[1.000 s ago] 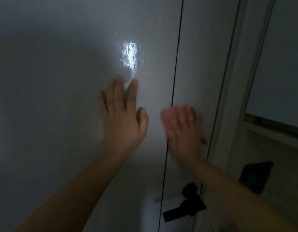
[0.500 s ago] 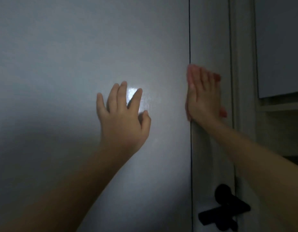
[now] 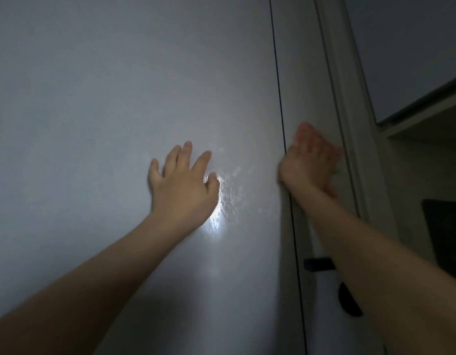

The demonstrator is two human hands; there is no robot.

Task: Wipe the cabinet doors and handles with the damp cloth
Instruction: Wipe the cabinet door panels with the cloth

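— What are the hands doing, from where you stand?

— The left hand [image 3: 182, 180] lies flat on the wide cabinet door [image 3: 106, 98], fingers straight and spread, holding nothing. Just to the right of its thumb the door surface shines with a wet patch [image 3: 221, 201], small droplets catching the light.

— And the other one?

— The right hand [image 3: 307, 160] is pressed on the narrow door panel [image 3: 301, 73] just past the dark vertical seam [image 3: 278, 85] between the two doors. It is blurred, so I cannot tell how its fingers lie or whether they grip anything.

— Where is the cloth?

— There is a pinkish-red edge [image 3: 302, 129] showing above the fingertips and again at the right side of that hand, lying against the narrow panel. It may be the cloth under the palm, but the blur hides its shape.

— Any handle nearby?

— Lower on the same narrow panel, a black handle [image 3: 319, 263] pokes out from behind the right forearm, and a dark round part [image 3: 348, 302] sits below it. Right of the panel runs a pale door frame [image 3: 349, 98], then a shelf recess [image 3: 426, 149] with a dark object [image 3: 444, 226] I cannot make out.
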